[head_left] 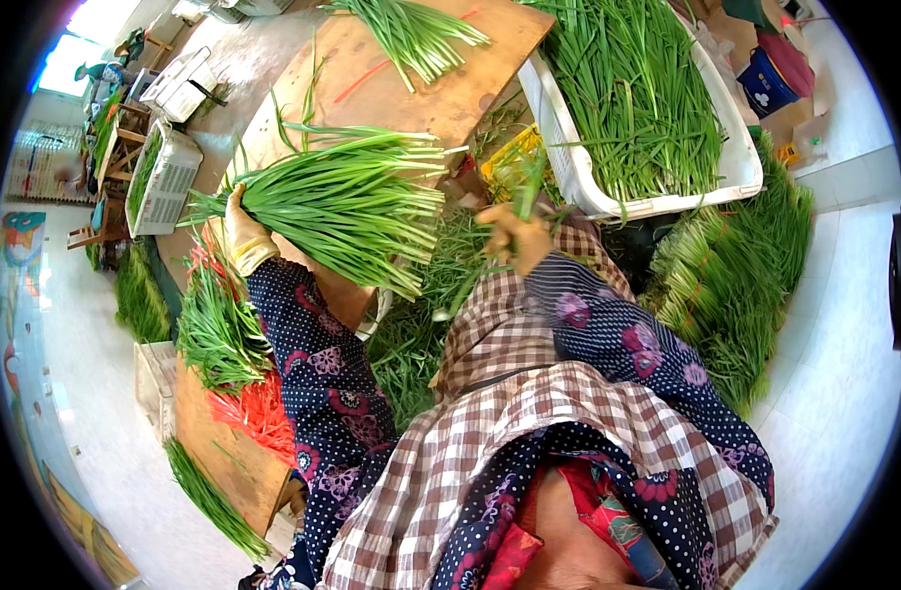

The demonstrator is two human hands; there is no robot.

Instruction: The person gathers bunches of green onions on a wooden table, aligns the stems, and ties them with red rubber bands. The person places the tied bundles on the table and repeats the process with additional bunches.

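My left hand (246, 232), in a pale glove, is closed round the leafy end of a large bunch of garlic chives (347, 192). Their pale cut stems fan out to the right, above the wooden table's edge. Over my lap, my right hand (517, 236) is smeared by motion, its fingers curled round a few loose green chive leaves (532, 185). A stalk with a white end hangs just below that hand. Beneath both hands, a heap of loose chive leaves and trimmings (411, 339) lies beside my checked apron (499, 334).
A white crate (750, 182) full of chives stands at the upper right. More chives (726, 275) are piled below it. On the wooden table (303, 74) lie another bunch (411, 34), red ties (259, 418) and chives at the left. A yellow basket (509, 157) sits between table and crate.
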